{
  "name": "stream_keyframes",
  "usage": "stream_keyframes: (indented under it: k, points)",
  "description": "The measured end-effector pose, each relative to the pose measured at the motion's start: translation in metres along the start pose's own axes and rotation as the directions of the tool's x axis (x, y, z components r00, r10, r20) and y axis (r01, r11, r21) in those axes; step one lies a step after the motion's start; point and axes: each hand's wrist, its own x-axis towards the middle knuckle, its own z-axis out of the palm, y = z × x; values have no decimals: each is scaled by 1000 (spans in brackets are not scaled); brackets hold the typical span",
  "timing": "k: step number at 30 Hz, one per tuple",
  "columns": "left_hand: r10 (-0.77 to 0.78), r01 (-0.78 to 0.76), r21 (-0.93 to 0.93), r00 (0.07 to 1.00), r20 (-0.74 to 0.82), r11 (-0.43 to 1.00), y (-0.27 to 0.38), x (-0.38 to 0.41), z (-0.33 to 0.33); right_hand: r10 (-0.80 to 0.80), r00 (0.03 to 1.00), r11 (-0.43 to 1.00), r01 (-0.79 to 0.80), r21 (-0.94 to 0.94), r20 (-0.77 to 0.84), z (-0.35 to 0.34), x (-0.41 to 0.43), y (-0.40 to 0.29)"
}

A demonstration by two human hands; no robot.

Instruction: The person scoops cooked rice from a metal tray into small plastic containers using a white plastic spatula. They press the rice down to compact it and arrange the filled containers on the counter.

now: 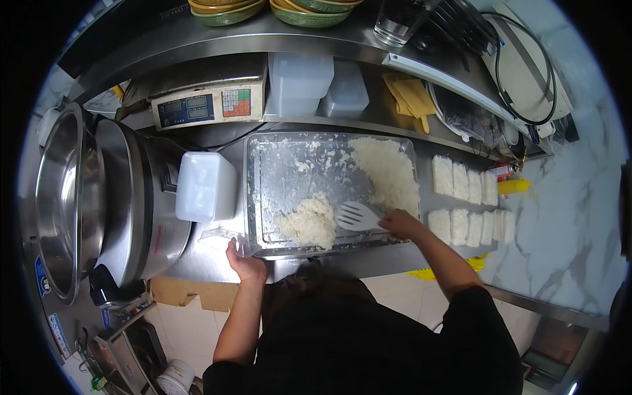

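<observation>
My right hand [402,224] grips a white slotted spatula [359,216], whose blade lies over a metal tray [281,182] beside a mound of cooked rice [313,222]. A larger bank of rice [390,173] covers the tray's right end, and loose grains dot its far side. At the tray's near left corner, my left hand [246,261] holds a small clear plastic container [242,247]; its contents cannot be made out. Rice-filled clear containers stand in two rows to the right, a far row [464,180] and a near row [459,227].
Left of the tray stand a stack of translucent containers [205,186], a large cooker [158,207] and a steel basin [71,202]. A shelf beyond bears a digital scale [210,106], plastic tubs [301,84] and yellow gloves [407,96]. A yellow bottle [513,186] lies far right.
</observation>
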Motion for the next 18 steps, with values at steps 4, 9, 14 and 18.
stream_keyframes:
  k: [4,9,14,18]
  points:
    - [19,-19,-32,1000,-17,999,2,3,-4,-183,974,947,139,-290,-131,26,4,-76]
    - [9,-10,-68,1000,-14,998,6,6,-10,-314,931,784,144,-604,-185,-10,-44,-117]
    - [-3,2,-78,1000,-5,997,1,10,-8,-103,943,913,-37,-407,-315,-93,33,-62]
    - [18,-18,-54,1000,14,998,4,1,1,54,971,978,-98,-182,-232,-127,78,-71]
